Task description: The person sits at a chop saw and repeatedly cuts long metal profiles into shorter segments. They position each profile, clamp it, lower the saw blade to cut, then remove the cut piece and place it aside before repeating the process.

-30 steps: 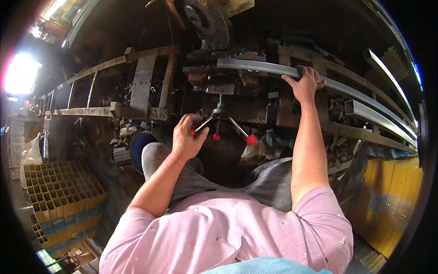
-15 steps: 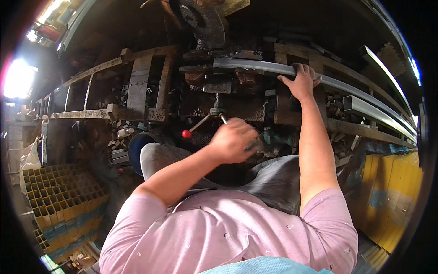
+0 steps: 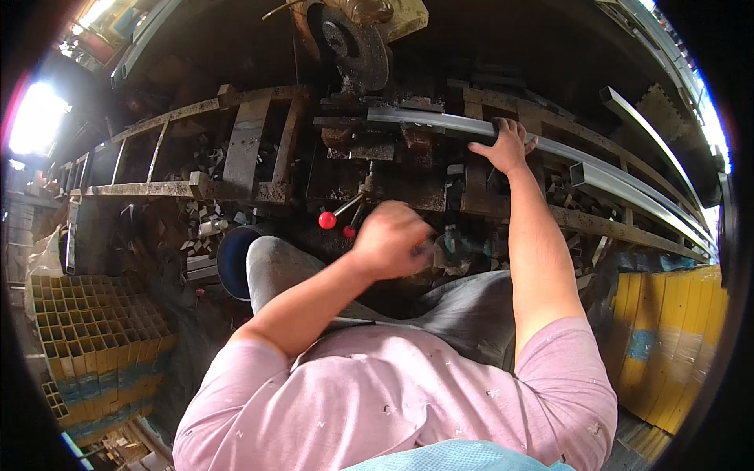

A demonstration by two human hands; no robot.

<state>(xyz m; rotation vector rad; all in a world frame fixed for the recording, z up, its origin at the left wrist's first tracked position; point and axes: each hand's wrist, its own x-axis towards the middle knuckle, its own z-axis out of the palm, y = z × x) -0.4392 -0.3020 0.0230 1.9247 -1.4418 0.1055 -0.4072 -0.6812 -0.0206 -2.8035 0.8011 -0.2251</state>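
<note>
My left hand is curled closed and smeared by motion, just right of a clamp handle with two red ball knobs on its spokes. Whether another spoke is inside the fingers is hidden. My right hand grips a long silver metal tube from above, thumb apart on the near side and fingers over the top. The tube's left end lies by the rusty vise of a cut-off saw. Above the tube, apart from it, hangs the round saw disc.
Another square metal tube lies at right, nearer me. A rail frame runs left, with offcuts around it. A blue bucket stands by my left knee. Yellow tube stacks lie on the left and right.
The clamp handle has turned: two red knobs show now, where one showed before. My left hand has shifted slightly left. My right hand stays on the tube, and the whole view has moved a little.
</note>
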